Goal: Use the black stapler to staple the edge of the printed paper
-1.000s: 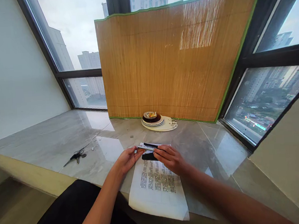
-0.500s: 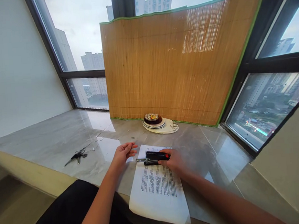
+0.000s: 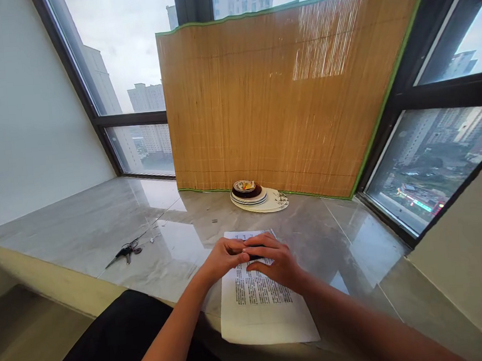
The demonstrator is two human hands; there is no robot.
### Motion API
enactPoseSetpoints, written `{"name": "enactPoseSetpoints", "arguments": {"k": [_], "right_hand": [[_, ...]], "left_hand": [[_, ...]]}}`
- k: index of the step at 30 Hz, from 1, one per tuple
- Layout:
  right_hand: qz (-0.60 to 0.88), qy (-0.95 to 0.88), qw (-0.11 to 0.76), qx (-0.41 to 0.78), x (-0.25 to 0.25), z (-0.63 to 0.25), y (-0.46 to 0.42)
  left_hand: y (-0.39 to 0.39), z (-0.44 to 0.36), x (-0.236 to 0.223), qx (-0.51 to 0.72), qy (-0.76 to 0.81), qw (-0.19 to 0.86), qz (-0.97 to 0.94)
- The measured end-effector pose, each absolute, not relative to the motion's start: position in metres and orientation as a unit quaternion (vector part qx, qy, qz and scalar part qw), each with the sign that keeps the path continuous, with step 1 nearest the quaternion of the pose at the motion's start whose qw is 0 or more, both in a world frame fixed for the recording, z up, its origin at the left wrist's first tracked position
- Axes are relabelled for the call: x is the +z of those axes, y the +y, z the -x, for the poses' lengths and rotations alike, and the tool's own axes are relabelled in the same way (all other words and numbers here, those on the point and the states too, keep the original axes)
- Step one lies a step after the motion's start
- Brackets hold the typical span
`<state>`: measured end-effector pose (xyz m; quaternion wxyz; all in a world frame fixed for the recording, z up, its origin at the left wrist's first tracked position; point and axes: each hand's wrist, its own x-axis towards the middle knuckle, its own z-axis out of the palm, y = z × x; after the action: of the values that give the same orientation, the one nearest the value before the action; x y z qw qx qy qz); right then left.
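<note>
Blk stapler (image 3: 255, 256), wht sheet (image 3: 267, 326) w/ blk txt (image 3: 262, 291)

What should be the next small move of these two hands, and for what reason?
Probably, the right hand should steady the black stapler over the printed sheet while the left hand lifts its fingers slightly. Both hands cover most of the stapler, so I cannot see whether it is closed; a clear look seems wise first.
</note>
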<state>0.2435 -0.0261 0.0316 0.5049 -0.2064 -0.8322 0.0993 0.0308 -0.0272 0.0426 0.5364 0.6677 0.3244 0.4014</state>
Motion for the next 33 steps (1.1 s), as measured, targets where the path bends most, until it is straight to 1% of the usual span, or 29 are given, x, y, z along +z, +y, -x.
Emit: {"name": "enactPoseSetpoints", "arguments": {"k": [4, 6, 8, 10, 12, 13, 14, 16, 21, 25, 27, 29, 31, 33], "right_hand": [[0.213, -0.815, 0.532, 0.089, 0.037, -0.24, -0.036], [0.232, -0.81, 0.528, 0.107, 0.038, -0.245, -0.029], [0.262, -0.804, 0.515, 0.141, 0.035, -0.257, -0.012], [0.325, -0.788, 0.492, 0.177, 0.028, -0.275, 0.01], [0.443, -0.747, 0.46, 0.184, 0.017, -0.297, 0.034], [0.504, -0.726, 0.428, 0.189, 0.011, -0.308, 0.044], [0.55, -0.705, 0.406, 0.19, 0.005, -0.319, 0.053], [0.593, -0.683, 0.382, 0.19, -0.004, -0.336, 0.065], [0.62, -0.664, 0.382, 0.171, -0.019, -0.353, 0.076], [0.626, -0.655, 0.396, 0.146, -0.021, -0.346, 0.076], [0.603, -0.66, 0.434, 0.116, -0.016, -0.335, 0.069], [0.548, -0.678, 0.479, 0.103, -0.008, -0.321, 0.056], [0.471, -0.713, 0.503, 0.131, 0.0, -0.306, 0.04], [0.394, -0.751, 0.498, 0.18, 0.005, -0.292, 0.026]], "left_hand": [[-0.034, -0.043, 0.046, 0.386, 0.302, 0.526, -0.695], [-0.026, -0.039, 0.047, 0.373, 0.323, 0.494, -0.716], [-0.006, -0.027, 0.047, 0.373, 0.38, 0.407, -0.742], [0.026, -0.009, 0.046, 0.375, 0.465, 0.237, -0.766], [0.059, 0.011, 0.042, 0.337, 0.55, 0.097, -0.758], [0.073, 0.02, 0.038, 0.323, 0.563, 0.082, -0.756], [0.085, 0.028, 0.033, 0.311, 0.567, 0.076, -0.759], [0.099, 0.04, 0.022, 0.283, 0.567, 0.075, -0.77], [0.102, 0.049, 0.0, 0.244, 0.588, 0.068, -0.768], [0.095, 0.052, 0.0, 0.252, 0.628, 0.057, -0.734], [0.087, 0.053, 0.004, 0.269, 0.643, 0.054, -0.715], [0.076, 0.052, 0.006, 0.31, 0.643, 0.082, -0.696], [0.062, 0.049, 0.006, 0.367, 0.621, 0.147, -0.677], [0.048, 0.044, 0.006, 0.419, 0.585, 0.225, -0.657]]}}
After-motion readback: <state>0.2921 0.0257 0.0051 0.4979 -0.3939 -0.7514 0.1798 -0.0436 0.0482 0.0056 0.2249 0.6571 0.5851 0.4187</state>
